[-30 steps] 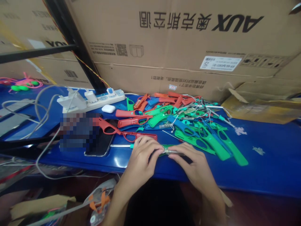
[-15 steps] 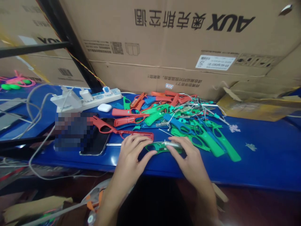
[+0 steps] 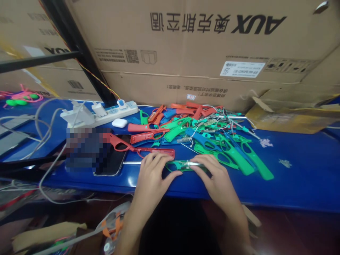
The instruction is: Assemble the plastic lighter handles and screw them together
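Note:
Near the front of the table, both hands hold a partly built green long-necked lighter (image 3: 177,165) lying sideways. My left hand (image 3: 152,177) closes over its neck end, and a thin metal tube (image 3: 132,163) sticks out to the left of the fingers. My right hand (image 3: 212,175) pinches a clear tank-like part (image 3: 196,164) at the handle end; the fingers hide part of it. Just behind my left fingers lies a red lighter shell half (image 3: 166,152). Green shell halves (image 3: 240,159) are heaped behind and right of my right hand.
A mixed pile of lighter parts (image 3: 204,122) with white wires covers the table's middle back. To the left are a phone (image 3: 117,163), a white earbud case (image 3: 119,123) and a power strip (image 3: 111,112) with cables. Cardboard boxes (image 3: 186,46) stand behind the blue table (image 3: 300,177).
The clear part has gone from tilted above the green shell to lying lower along it. My left thumb has shifted slightly right. The whole view has moved a little.

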Action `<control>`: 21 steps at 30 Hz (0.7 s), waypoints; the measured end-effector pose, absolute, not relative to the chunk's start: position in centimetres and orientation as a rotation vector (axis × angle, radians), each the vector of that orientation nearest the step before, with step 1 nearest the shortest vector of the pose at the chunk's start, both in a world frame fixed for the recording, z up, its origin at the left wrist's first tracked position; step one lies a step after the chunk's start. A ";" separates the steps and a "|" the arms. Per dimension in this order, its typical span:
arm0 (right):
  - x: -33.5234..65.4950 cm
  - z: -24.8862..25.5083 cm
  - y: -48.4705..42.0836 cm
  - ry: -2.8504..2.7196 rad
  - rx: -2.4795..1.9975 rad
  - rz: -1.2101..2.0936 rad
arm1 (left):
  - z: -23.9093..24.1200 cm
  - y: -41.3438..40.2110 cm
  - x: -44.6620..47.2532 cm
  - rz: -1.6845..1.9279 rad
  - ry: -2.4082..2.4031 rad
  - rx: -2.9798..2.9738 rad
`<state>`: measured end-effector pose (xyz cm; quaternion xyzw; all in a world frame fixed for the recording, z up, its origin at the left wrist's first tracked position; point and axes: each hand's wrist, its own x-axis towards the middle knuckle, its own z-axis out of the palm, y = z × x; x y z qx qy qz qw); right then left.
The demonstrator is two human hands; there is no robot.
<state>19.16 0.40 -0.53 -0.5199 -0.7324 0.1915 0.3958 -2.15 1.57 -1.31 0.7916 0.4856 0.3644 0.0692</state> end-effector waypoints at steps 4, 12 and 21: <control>19.3 -0.8 0.6 -1.855 -1.305 0.441 | -1.3 1.6 -2.1 1.052 1.464 2.400; 19.9 -0.5 1.1 -1.962 -1.295 0.449 | -1.1 1.5 -2.2 0.963 1.421 2.443; 20.4 -0.6 1.1 -2.026 -1.250 0.434 | -1.1 1.4 -2.1 0.939 1.412 2.435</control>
